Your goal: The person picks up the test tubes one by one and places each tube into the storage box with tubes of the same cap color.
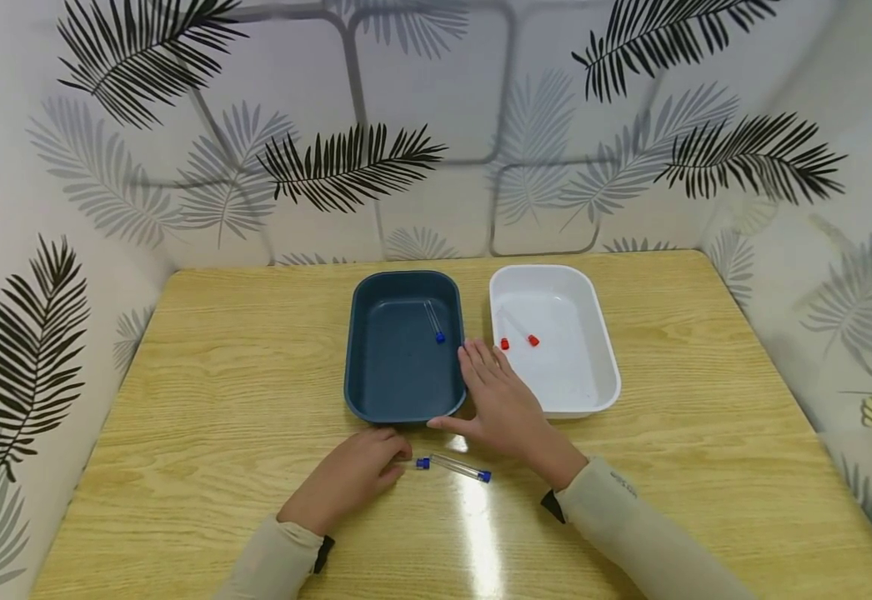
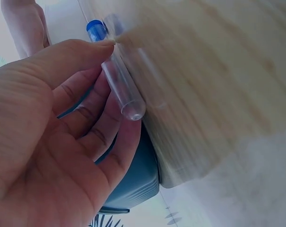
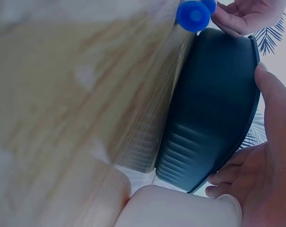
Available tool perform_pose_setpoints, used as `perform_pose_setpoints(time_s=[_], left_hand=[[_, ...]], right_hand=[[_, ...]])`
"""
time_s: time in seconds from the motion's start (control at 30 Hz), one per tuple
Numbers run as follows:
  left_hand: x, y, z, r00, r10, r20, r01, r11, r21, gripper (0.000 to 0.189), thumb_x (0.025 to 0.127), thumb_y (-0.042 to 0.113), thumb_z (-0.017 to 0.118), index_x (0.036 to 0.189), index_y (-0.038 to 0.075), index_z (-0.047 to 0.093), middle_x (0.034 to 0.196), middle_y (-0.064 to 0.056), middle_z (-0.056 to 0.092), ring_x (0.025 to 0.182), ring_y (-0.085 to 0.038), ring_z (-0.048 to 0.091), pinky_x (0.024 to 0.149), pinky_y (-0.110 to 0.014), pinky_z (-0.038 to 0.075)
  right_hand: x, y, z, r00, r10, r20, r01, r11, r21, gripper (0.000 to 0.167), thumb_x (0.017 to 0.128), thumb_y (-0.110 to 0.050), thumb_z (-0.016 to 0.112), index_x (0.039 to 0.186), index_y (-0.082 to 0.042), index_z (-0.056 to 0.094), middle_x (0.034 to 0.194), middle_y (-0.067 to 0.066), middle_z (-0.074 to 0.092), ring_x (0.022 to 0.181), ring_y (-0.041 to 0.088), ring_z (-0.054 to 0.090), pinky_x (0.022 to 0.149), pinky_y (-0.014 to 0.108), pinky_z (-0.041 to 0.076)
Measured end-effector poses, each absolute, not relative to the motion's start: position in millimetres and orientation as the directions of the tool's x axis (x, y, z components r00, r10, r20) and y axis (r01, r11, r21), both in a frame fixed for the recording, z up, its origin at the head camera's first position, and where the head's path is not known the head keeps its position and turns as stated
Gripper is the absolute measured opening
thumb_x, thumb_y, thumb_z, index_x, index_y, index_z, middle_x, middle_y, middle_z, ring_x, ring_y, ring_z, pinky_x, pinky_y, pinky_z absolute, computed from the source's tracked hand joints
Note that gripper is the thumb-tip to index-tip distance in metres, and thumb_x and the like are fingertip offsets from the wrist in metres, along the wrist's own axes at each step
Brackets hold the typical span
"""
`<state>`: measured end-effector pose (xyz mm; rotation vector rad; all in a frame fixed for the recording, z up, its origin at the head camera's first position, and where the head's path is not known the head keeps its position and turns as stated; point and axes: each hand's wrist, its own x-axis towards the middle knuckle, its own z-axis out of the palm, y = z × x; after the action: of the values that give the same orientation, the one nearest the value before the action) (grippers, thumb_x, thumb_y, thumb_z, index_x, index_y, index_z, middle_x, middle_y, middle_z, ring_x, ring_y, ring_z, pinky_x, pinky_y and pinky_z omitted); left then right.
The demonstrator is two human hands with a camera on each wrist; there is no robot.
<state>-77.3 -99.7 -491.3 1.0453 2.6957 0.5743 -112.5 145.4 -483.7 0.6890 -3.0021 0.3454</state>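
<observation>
My left hand point(image 1: 353, 475) is low over the table by the near side of a dark blue tray point(image 1: 406, 375). Its thumb and fingers pinch a clear test tube point(image 2: 124, 90) with a blue cap; in the head view mostly the cap shows. Another blue-capped test tube point(image 1: 460, 468) lies on the table just right of it. My right hand point(image 1: 507, 408) touches the dark tray's near right corner, fingers extended along the right rim and thumb spread to the near rim. Inside that tray lies one blue-capped tube point(image 1: 434, 322).
To the right of the dark tray stands a white tray point(image 1: 586, 367) with two red caps point(image 1: 533, 340) in it, their clear tubes faint against the white. The wooden table point(image 1: 241, 367) meets leaf-patterned walls point(image 1: 436, 217) at the back and sides.
</observation>
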Motion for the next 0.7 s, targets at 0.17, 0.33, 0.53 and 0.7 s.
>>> perform_pose_setpoints(time_s=[0.17,0.33,0.53,0.7], left_hand=[[-77.3,-100.6,-491.2,-0.724,0.689,-0.04,0.612,0.668,0.423,0.006,0.089,0.02,0.063,0.095,0.02,0.063,0.091,0.01,0.058,0.084,-0.007,0.053,0.076,-0.028,0.046],[-77.4,-102.0,-489.0,-0.714,0.7,-0.038,0.626,0.661,0.414,0.005,0.089,0.018,0.063,0.094,0.02,0.062,0.09,0.01,0.057,0.081,-0.006,0.052,0.075,-0.028,0.046],[-76.8,-103.5,-485.2,-0.709,0.705,-0.036,0.628,0.653,0.423,0.005,0.088,0.016,0.063,0.093,0.018,0.061,0.089,0.008,0.057,0.079,-0.006,0.051,0.073,-0.027,0.046],[-75.0,-106.2,-482.6,-0.706,0.707,-0.037,0.625,0.647,0.437,0.005,0.088,0.015,0.062,0.093,0.017,0.063,0.089,0.008,0.057,0.08,-0.006,0.051,0.073,-0.027,0.046]], right_hand=[[-112.6,145.1,-484.6,-0.899,-0.428,0.09,-0.438,0.879,-0.191,0.111,0.074,-0.084,0.031,0.146,0.001,0.024,0.152,0.013,0.018,0.141,0.022,0.008,0.112,0.037,0.004],[-112.7,144.4,-484.3,-0.901,-0.426,0.089,-0.435,0.879,-0.198,0.111,0.074,-0.084,0.031,0.146,0.0,0.024,0.152,0.013,0.018,0.141,0.022,0.008,0.112,0.037,0.005],[-112.2,144.3,-483.6,-0.901,-0.424,0.093,-0.434,0.88,-0.194,0.111,0.074,-0.084,0.032,0.146,0.0,0.023,0.152,0.013,0.018,0.141,0.022,0.008,0.112,0.037,0.006],[-111.8,144.2,-483.1,-0.902,-0.422,0.088,-0.431,0.881,-0.196,0.11,0.074,-0.083,0.034,0.146,0.0,0.024,0.152,0.013,0.018,0.141,0.022,0.008,0.112,0.038,0.007]])
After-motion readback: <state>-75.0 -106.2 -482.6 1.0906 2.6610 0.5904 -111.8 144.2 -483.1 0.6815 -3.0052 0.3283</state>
